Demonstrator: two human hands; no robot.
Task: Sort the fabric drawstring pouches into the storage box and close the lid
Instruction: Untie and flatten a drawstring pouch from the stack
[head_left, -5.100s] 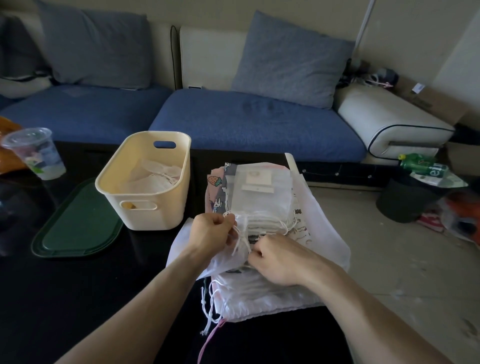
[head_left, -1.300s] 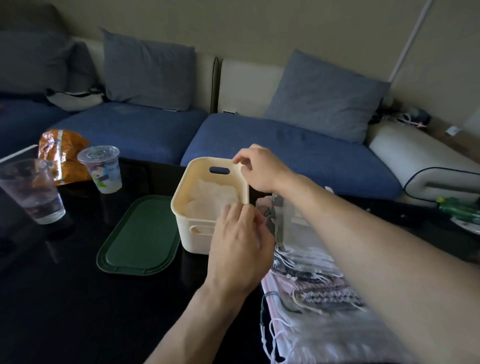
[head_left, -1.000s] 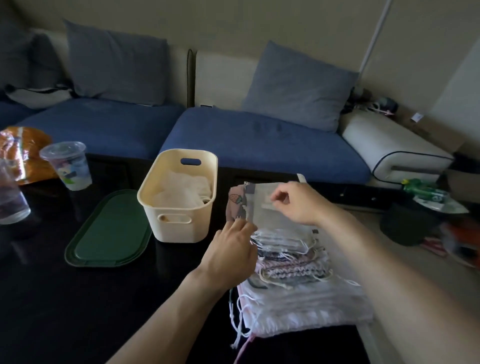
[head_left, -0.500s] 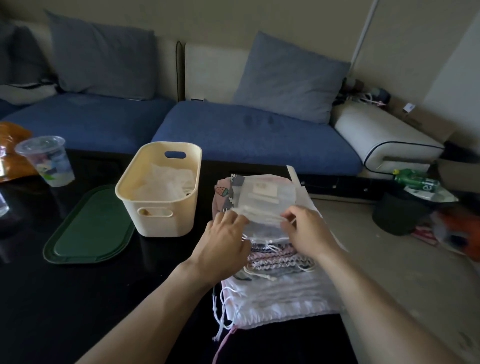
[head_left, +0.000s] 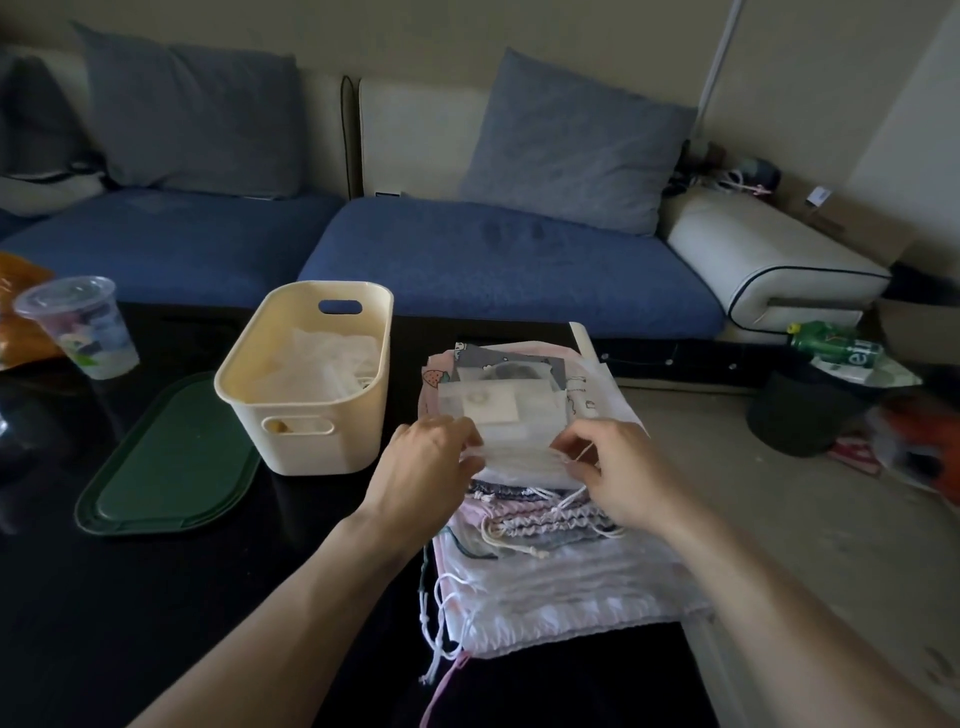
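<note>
I see the left hand (head_left: 426, 467) and the right hand (head_left: 618, 473) both at the near edge of a sheer white pouch (head_left: 501, 415) that lies on top of the pile of drawstring pouches (head_left: 545, 571). Left-hand fingers are curled and pinch the pouch's gathered hem at its left corner; right-hand fingers are curled and pinch the same hem at its right corner, with a white drawstring showing between them. The pile rests on the black table (head_left: 156, 623), just right of the cream storage box (head_left: 311, 415). The box is uncovered and holds white pouches. Its green lid (head_left: 166, 467) lies flat on the table, touching or just beside the box's left side; I cannot tell which. A clear plastic cup (head_left: 78, 327) stands farther left. A blue sofa (head_left: 493, 260) runs behind the table.
</note>
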